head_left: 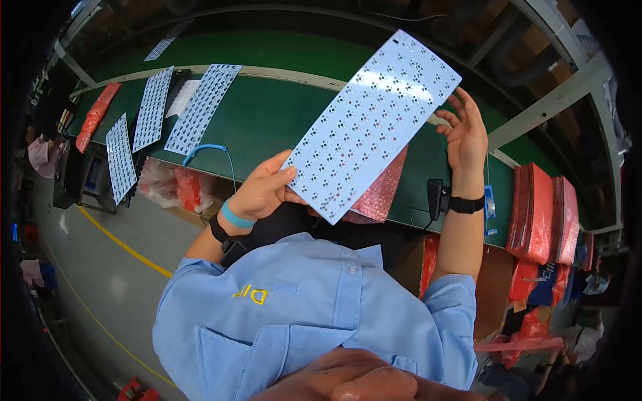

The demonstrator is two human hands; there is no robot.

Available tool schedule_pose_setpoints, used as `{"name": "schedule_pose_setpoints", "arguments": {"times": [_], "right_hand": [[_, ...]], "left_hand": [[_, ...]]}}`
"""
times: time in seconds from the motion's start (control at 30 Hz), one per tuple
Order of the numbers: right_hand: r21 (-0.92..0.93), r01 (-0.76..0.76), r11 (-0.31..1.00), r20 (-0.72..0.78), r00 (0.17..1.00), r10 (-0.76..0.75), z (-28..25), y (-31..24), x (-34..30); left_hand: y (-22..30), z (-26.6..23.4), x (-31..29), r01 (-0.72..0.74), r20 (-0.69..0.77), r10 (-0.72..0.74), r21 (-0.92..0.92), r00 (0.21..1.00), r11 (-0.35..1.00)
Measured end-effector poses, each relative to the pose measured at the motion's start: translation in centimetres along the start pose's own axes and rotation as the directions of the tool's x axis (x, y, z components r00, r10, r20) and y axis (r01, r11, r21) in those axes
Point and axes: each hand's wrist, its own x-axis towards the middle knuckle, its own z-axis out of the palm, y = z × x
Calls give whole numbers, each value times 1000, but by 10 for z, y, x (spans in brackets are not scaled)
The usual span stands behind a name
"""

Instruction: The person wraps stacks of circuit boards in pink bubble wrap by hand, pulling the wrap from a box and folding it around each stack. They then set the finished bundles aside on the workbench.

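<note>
A white keyboard circuit board (374, 127), dotted with rows of small dark switch positions, is held up at a slant over the bench. My left hand (264, 184) grips its lower left edge, thumb on the face and the other fingers beneath. Beside the right edge is my right hand (466, 134), its fingers apart and slightly bent; whether a fingertip touches the board I cannot tell. Under the board, a pink bubble-wrap bag (381, 194) lies at the bench's front edge, partly hidden. A blue band (237, 215) circles my left wrist.
Similar white boards (204, 107) stand or lie at the left of the green bench (267, 113), near a red bubble-wrap pack (97, 117). A blue coiled cord (206, 147) lies at the front edge. Stacked red-wrapped packs (535, 214) are at the right. Metal frame posts (555, 103) rise behind.
</note>
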Motion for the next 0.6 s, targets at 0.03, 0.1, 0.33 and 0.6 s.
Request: {"name": "schedule_pose_setpoints", "arguments": {"times": [0.03, 0.1, 0.33, 0.6], "right_hand": [[27, -17, 999, 67, 998, 15, -3, 0, -2], [56, 53, 997, 102, 993, -58, 7, -9, -7], [-82, 462, 883, 600, 730, -326, -41, -69, -5], [-760, 619, 197, 433, 709, -557, 26, -66, -69]], "left_hand": [[-1, -7, -1, 66, 76, -58, -105, 995, 992], [-4, -17, -3, 216, 229, -150, -298, 962, 930], [-19, -11, 21, 263, 212, -235, -116, 949, 958], [-49, 1, 15, -399, 407, 497, 908, 766, -128]]}}
